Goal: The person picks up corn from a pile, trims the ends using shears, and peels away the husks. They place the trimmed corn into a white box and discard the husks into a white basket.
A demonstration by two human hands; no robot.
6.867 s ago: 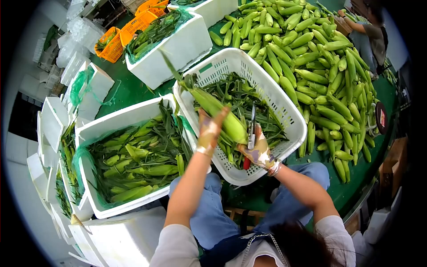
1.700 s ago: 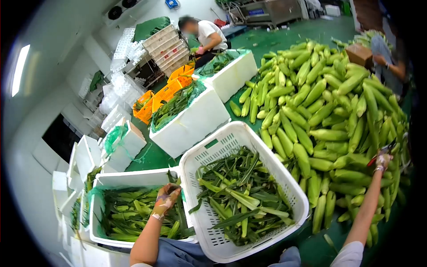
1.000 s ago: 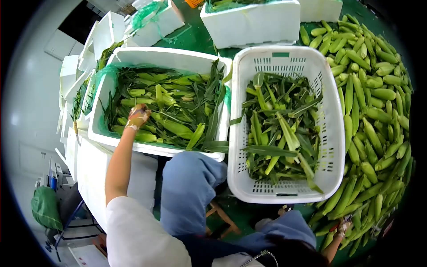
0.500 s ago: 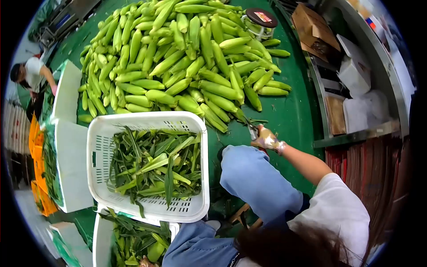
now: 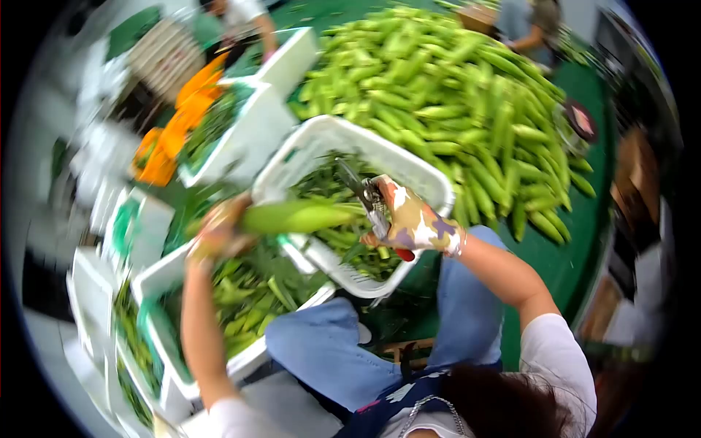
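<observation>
My left hand, gloved and blurred by motion, is closed around one end of a green ear of corn. The ear lies sideways, its other end close to the shears. In my right hand, which wears a camouflage-patterned glove, I grip a pair of pruning shears, blades pointing up and left. Beneath them stands a white plastic basket with cut leaves and trimmings inside. A white foam box of leafy ears is under my left forearm.
A large heap of husked-on corn covers the green floor ahead. More foam boxes and orange bags stand at left. A dark-lidded jar is beside the heap. Two other people work at the far side.
My view has swung left. My left hand has risen from the lower box with an ear of corn, and my right hand has brought the shears from beside the heap to above the basket.
</observation>
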